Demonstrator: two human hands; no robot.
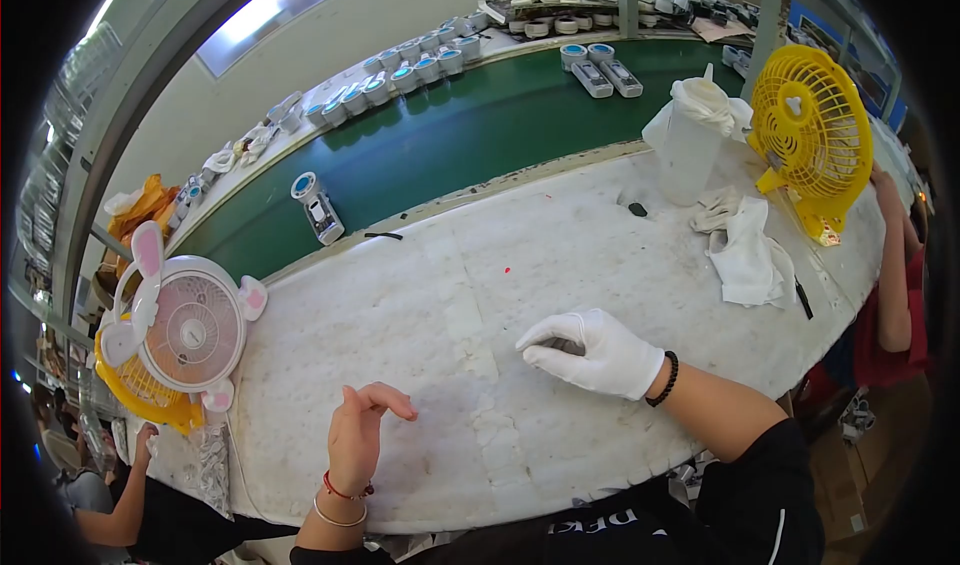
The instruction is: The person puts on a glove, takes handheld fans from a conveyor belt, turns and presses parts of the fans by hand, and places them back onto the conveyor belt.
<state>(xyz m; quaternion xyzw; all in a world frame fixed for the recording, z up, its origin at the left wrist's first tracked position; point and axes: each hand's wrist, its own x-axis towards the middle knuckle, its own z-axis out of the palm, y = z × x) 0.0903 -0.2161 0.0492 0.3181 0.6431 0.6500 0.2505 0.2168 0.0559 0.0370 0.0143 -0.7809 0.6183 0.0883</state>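
Note:
My left hand [358, 435] is bare and hovers over the near part of the white worktable [400, 315]. Its fingers bend loosely to the right, and nothing shows in them. A red bracelet and a light bangle circle that wrist. A white glove covers my right hand [605, 355], which is at the middle right of the table. Its fingers curve towards the thumb with a gap between them and no object visible there. A dark beaded bracelet sits on the right wrist. A small red speck [507, 270] lies on the surface beyond my hands.
A green conveyor belt [420, 165] carries several grey-white devices [318, 210]. At left stand a white rabbit-eared fan [195, 330] and a yellow fan [150, 385]. At right are another yellow fan [812, 115], a translucent container [690, 155] and white cloth [748, 260]. Other people sit at both sides.

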